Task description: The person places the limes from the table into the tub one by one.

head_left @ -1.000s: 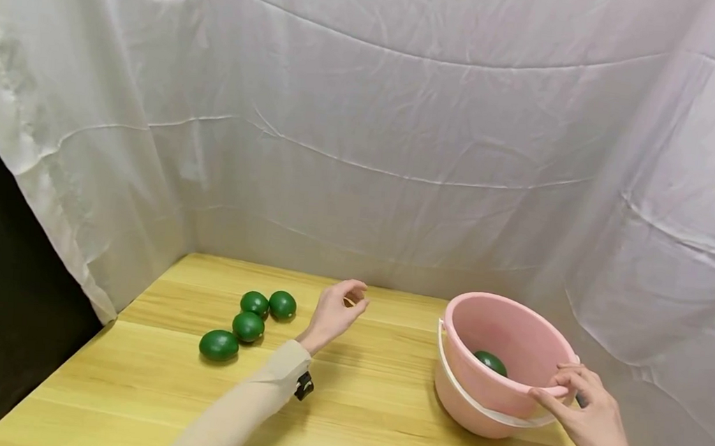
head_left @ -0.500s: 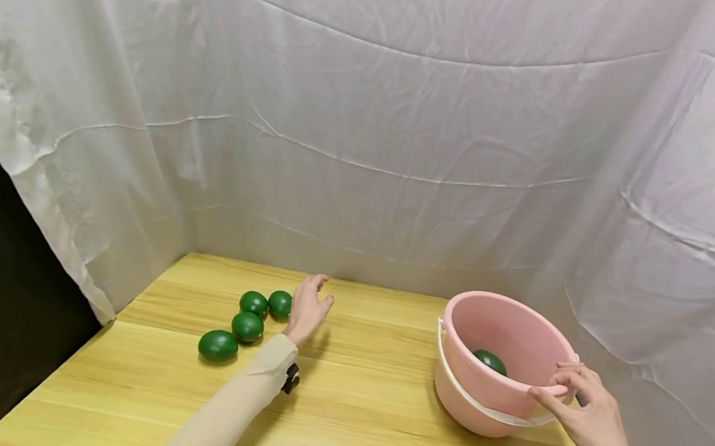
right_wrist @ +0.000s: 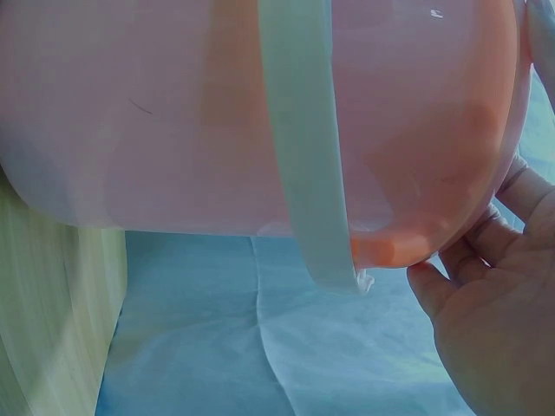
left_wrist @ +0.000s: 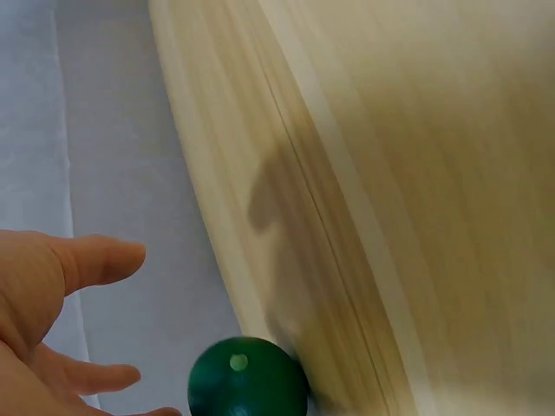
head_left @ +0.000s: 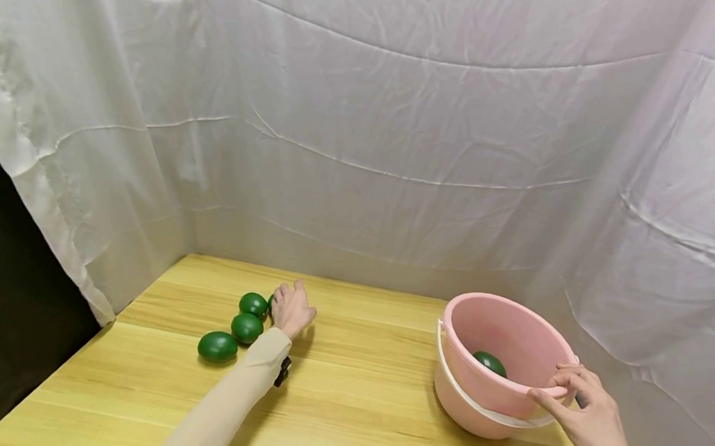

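Note:
My left hand (head_left: 292,310) hovers over the farthest-right avocado (head_left: 270,304) of a small cluster and hides most of it in the head view. In the left wrist view the thumb and fingers are spread apart, and a gap separates them from that green avocado (left_wrist: 247,381) with its pale stem spot. Beside it lie three more: a rear avocado (head_left: 253,304), a middle avocado (head_left: 247,328) and a nearer avocado (head_left: 218,346). On the right, my right hand (head_left: 591,413) grips the rim of a pink bucket (head_left: 476,393), thumb outside. One avocado (head_left: 490,363) shows inside the bucket.
The bucket's white handle (head_left: 494,414) hangs down along its near side. A wooden table (head_left: 369,392) carries everything. White curtains (head_left: 370,147) close off the back and sides behind the table's far edge.
My left hand has moved left and lowered, from bare table between the bucket and the avocados to over the rightmost avocado. The right hand and the bucket stay put.

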`<state>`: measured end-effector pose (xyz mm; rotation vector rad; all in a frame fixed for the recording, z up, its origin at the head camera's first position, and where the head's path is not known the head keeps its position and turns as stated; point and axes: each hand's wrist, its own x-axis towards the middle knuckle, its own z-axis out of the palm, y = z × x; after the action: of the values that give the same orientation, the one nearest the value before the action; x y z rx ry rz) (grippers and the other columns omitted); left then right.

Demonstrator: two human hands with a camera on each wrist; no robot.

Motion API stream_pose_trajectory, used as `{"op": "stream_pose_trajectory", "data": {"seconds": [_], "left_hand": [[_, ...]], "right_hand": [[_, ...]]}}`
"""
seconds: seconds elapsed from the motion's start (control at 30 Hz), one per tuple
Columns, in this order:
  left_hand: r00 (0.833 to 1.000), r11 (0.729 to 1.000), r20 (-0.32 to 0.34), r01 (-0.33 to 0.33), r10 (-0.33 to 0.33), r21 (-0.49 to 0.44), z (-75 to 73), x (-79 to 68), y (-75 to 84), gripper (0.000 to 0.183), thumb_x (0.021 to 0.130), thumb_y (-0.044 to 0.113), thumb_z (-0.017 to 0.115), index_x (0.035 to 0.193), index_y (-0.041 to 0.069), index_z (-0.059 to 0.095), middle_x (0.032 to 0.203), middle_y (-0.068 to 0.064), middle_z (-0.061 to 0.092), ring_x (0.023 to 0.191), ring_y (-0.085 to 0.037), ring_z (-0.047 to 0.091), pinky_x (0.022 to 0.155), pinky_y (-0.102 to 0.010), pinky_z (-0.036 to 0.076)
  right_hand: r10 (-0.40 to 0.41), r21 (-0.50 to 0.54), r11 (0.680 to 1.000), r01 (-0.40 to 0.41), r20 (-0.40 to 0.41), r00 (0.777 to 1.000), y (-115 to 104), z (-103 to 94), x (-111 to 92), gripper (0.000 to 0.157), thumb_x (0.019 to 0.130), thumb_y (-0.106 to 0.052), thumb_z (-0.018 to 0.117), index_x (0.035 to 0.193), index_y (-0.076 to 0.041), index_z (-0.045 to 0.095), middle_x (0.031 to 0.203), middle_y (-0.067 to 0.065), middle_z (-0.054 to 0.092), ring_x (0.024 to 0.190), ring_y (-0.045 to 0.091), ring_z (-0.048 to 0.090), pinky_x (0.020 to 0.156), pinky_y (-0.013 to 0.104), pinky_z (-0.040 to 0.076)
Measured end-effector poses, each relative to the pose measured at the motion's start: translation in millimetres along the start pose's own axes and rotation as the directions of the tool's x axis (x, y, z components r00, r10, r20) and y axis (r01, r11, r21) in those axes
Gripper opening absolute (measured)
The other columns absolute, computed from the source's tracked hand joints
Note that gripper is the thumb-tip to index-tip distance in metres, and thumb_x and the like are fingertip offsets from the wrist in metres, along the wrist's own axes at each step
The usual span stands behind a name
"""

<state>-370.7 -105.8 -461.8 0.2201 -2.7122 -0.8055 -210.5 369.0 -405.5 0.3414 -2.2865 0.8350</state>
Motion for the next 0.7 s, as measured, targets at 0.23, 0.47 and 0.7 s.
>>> {"op": "stream_pose_trajectory", "data": {"seconds": [0.23,0.47,0.7], "left_hand": [[1.0,0.998,0.012,0.017,-0.018,0.064,2.6,7.6,-4.6,0.039,0.083,0.014,0.067,0.116,-0.002,0.053,0.115,-0.031,0.05,0.111,-0.045,0.046,0.097,-0.057,0.04],[0.998,0.994,0.048,0.043,-0.048,0.103,5.7,12.6,-5.7,0.047,0.086,0.013,0.066,0.128,-0.002,0.052,0.121,-0.031,0.05,0.113,-0.048,0.045,0.1,-0.058,0.038],[0.997,0.993,0.056,0.041,-0.047,0.11,10.6,13.9,-3.9,0.045,0.086,0.011,0.067,0.127,-0.001,0.053,0.117,-0.028,0.051,0.104,-0.048,0.051,0.091,-0.056,0.045]], "right_hand": [[-0.002,0.004,1.0,0.002,-0.002,1.0,1,0.5,0,0.031,0.066,-0.01,0.089,0.072,-0.021,0.061,0.109,-0.034,0.047,0.115,-0.018,0.037,0.095,-0.002,0.019],[-0.005,0.006,1.0,0.005,-0.01,1.0,1,0.3,-1,0.032,0.065,-0.009,0.089,0.072,-0.022,0.061,0.108,-0.034,0.048,0.115,-0.018,0.037,0.095,-0.002,0.02],[0.001,0.008,1.0,-0.001,-0.007,1.0,1,0.6,0,0.031,0.065,-0.01,0.089,0.074,-0.02,0.061,0.109,-0.035,0.047,0.117,-0.019,0.036,0.096,-0.002,0.019]]}}
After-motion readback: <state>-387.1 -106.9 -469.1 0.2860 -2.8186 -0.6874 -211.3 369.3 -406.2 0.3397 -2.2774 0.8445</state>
